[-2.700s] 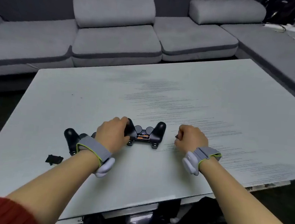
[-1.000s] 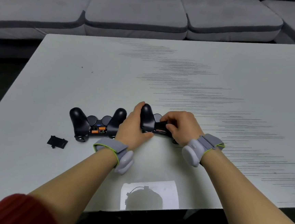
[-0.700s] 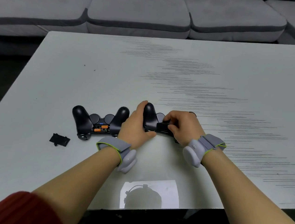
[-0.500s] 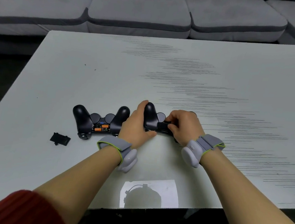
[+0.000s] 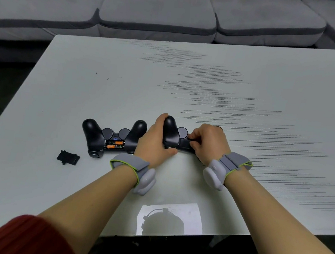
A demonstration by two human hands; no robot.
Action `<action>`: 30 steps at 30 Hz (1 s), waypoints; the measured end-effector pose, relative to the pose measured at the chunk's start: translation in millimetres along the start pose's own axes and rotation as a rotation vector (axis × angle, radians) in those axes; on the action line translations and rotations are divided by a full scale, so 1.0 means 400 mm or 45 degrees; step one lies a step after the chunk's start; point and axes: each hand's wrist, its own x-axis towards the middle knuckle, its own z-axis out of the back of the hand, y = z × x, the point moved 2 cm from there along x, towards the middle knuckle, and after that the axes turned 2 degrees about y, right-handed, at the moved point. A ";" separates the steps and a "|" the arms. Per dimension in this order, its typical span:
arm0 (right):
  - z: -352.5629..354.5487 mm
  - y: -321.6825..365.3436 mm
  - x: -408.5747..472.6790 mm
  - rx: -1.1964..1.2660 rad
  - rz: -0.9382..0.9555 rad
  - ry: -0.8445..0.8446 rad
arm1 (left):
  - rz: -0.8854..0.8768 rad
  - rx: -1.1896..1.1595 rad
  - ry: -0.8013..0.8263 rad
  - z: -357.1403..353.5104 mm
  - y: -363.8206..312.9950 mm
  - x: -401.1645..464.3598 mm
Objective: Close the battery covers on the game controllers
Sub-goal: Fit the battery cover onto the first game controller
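Two black game controllers lie face down, side by side, near the table's front. The left controller [image 5: 113,137] has its battery bay uncovered, orange batteries showing. Its loose black cover [image 5: 68,157] lies on the table to the left of it. My left hand [image 5: 154,139] grips the left handle of the right controller [image 5: 172,135]. My right hand [image 5: 206,143] covers that controller's right half, fingertips pinched on a black battery cover [image 5: 185,144] over its bay. How that cover sits is hidden by my fingers.
The white table [image 5: 206,93] stretches far ahead and to the right, with a bright reflected patch [image 5: 169,219] at its front edge. A grey sofa [image 5: 158,12] runs along the far side and around the right.
Since 2.7 s ago my right hand moved onto the right controller with the cover. Over the last second both hands have barely moved.
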 end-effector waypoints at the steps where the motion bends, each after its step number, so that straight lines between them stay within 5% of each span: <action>1: 0.000 0.001 0.000 -0.019 0.009 -0.003 | -0.001 0.007 -0.001 0.001 -0.001 0.000; 16: -0.033 -0.013 -0.053 -0.549 0.188 0.038 | 0.001 -0.036 -0.026 -0.003 0.000 -0.007; 30: -0.004 -0.021 -0.039 -0.230 0.126 0.011 | 0.003 -0.002 -0.071 0.004 -0.013 -0.030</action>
